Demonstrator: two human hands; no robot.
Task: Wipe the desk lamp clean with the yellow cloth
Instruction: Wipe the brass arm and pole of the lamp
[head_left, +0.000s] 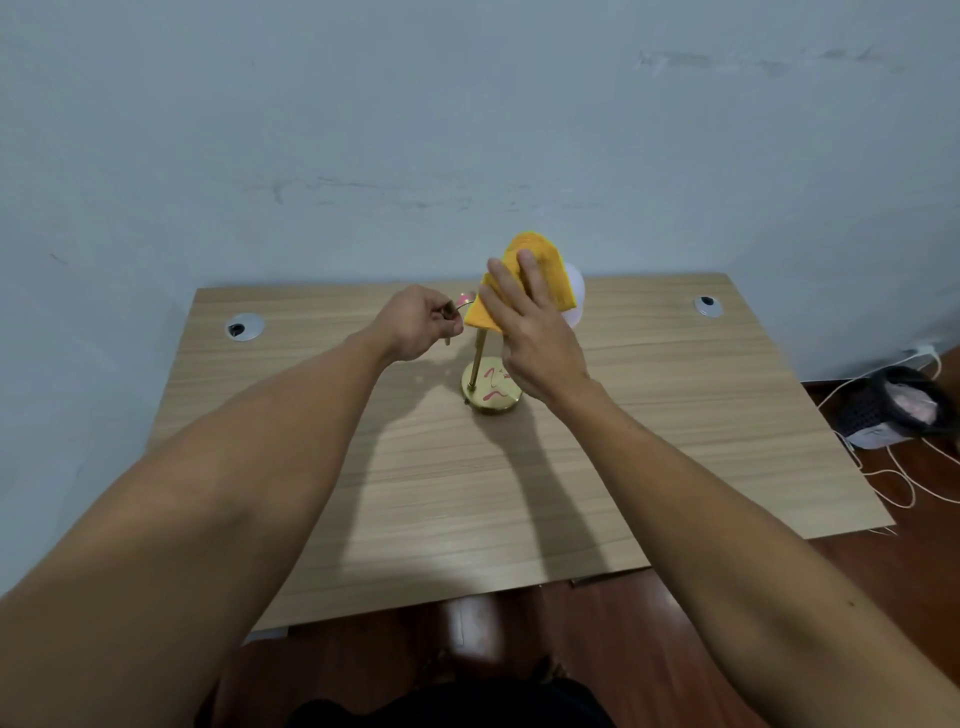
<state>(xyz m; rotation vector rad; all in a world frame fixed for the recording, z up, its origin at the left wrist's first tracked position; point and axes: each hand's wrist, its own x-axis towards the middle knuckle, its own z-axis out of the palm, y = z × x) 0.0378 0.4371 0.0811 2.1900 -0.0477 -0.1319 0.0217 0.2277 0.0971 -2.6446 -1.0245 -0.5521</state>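
Note:
A small brass desk lamp stands mid-desk, with a round gold base (491, 396) marked with red squiggles, a thin upright stem and a white shade (575, 296) mostly hidden. My right hand (530, 332) presses the folded yellow cloth (540, 270) against the near side of the shade, fingers spread flat over it. My left hand (418, 325) is closed around a thin curved metal arm of the lamp to the left of the stem, just beside the cloth.
The wooden desk (675, 415) abuts a pale wall and has two round cable grommets (244, 327) (707, 306) near its back corners. On the floor to the right lie a dark mesh bag (891, 410) and loose white cords (904, 483).

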